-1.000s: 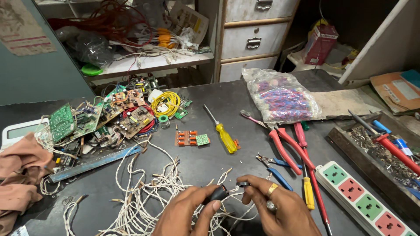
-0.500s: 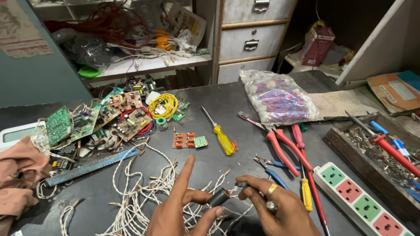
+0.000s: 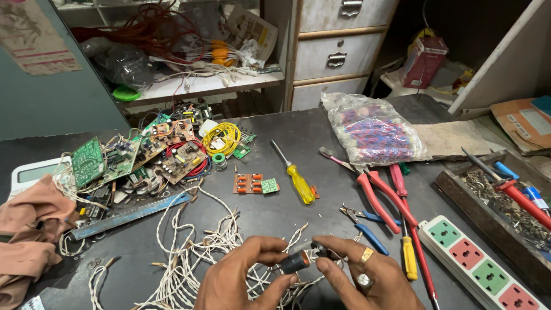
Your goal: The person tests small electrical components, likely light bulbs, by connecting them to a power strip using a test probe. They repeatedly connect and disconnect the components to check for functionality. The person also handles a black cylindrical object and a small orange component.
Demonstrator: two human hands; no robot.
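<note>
Head view: dark worktable (image 3: 275, 212), both hands at near edge, centre.
Left hand: left hand (image 3: 244, 278) curled, thumb and fingertips pinched on the near end of a small dark cylindrical part (image 3: 295, 262); remaining fingers loosely bent, not spread.
Right hand: right hand (image 3: 367, 278) meets it from the right, thumb and forefinger pressed on the far tip of the same part; two rings on the fingers.
Held part: black barrel with an orange-rimmed end facing the camera, lifted just above the table between the two hands; exact kind cannot be told.
Under hands: tangle of white twisted wires (image 3: 189, 258) spread over the near left of the table, some strands running beneath both hands.
Right of hands: blue-handled small pliers (image 3: 364, 224), red-handled pliers (image 3: 384, 198), yellow-handled tool (image 3: 408, 258), white power strip (image 3: 479, 264) with coloured sockets at near right.
Centre: yellow-handled screwdriver (image 3: 295, 178), small orange and green component board (image 3: 255, 185) just left of it.
Far left: pile of circuit boards (image 3: 143, 155), yellow wire coil (image 3: 221, 138), blue ruler (image 3: 132, 213), pink cloth (image 3: 28, 229) at left edge.
Far right: clear bag of coloured parts (image 3: 373, 129), tray of metal bits (image 3: 505, 206).
</note>
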